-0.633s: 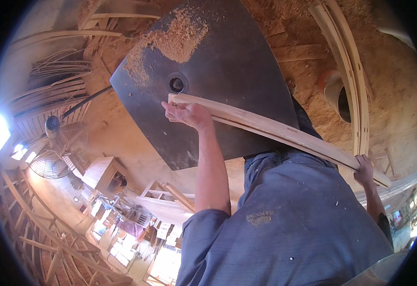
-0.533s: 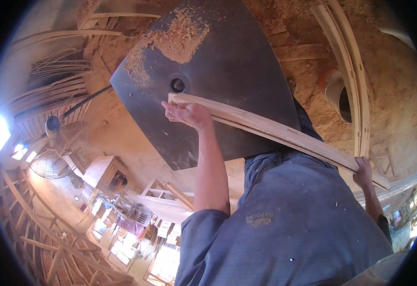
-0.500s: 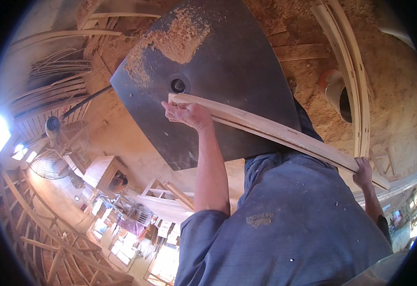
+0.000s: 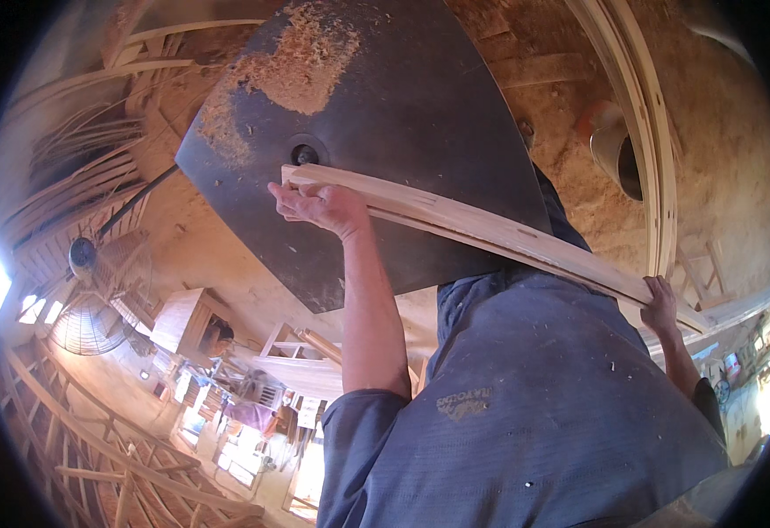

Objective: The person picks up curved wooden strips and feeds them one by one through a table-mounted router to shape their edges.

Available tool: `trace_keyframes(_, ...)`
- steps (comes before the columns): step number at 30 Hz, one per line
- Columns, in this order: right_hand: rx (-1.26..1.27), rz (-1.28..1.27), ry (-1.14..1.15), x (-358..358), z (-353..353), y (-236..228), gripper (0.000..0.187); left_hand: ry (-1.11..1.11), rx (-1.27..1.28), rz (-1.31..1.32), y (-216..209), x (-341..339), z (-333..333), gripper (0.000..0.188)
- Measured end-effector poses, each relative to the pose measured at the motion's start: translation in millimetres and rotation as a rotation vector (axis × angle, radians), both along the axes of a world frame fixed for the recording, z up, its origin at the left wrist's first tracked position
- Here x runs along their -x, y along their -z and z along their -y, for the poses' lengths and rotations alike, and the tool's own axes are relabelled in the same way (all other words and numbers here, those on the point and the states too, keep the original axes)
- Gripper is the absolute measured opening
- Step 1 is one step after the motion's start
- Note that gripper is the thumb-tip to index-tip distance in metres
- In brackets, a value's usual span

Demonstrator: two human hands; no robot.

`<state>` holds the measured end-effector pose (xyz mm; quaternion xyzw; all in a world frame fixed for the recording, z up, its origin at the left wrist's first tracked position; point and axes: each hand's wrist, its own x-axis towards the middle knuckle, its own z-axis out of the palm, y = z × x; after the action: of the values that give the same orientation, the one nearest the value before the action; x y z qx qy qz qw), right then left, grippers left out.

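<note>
A long pale wooden rail, with slots cut in its face, slants across the dark flat machine table and past its near edge. My left hand grips the rail close to its far left end, thumb and fingers against its near side. That end is right beside the round cutter opening in the table; whether it touches the spindle there, I cannot tell. My right hand is closed around the rail near its other end, beyond the table and by my right side.
Wood shavings are heaped on the table beyond the cutter opening. Long curved wooden pieces stand at the right, next to a pipe-like cylinder. A caged fan and stacked curved wooden parts are on the left.
The rail and both hands now appear slightly farther left and higher in view. The table and surroundings have shifted left too, and the rail's end is closer to the cutter opening.
</note>
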<state>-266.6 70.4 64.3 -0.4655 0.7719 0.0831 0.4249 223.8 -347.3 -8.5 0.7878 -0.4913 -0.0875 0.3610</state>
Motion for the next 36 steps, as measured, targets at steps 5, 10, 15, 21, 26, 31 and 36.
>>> trace_keyframes(5, -0.039, -0.023, -0.026, 8.7, -6.1, 7.6, 0.06, 0.1, 0.184, -0.074, 29.7, -22.8, -4.8, 0.056)
trace_keyframes(10, 0.083, -0.024, -0.062, 0.5, 10.8, 5.7, 0.051, -0.016, 0.066, -0.043, 13.3, -24.3, 14.5, 0.058)
trace_keyframes(15, 0.113, -0.014, -0.074, 2.1, 29.4, 2.7, 0.05, -0.024, -0.015, 0.158, 5.7, -23.8, 20.8, 0.061)
trace_keyframes(21, 0.159, -0.025, -0.147, 9.3, 52.3, 0.9, 0.052, 0.001, 0.002, 0.253, 23.0, -54.1, 32.3, 0.062)
trace_keyframes(26, 0.056, -0.062, -0.127, 5.1, 80.4, -7.3, 0.054, -0.078, 0.11, -0.149, 20.8, -60.1, 42.8, 0.051)
trace_keyframes(31, 0.093, -0.074, -0.15, -0.8, 102.5, -11.4, 0.057, -0.168, 0.051, -0.141, -0.2, -51.1, 54.8, 0.046)
trace_keyframes(36, 0.101, -0.067, -0.193, -2.4, 122.0, -3.1, 0.062, -0.18, -0.033, 0.051, 2.2, -74.1, 68.2, 0.046)
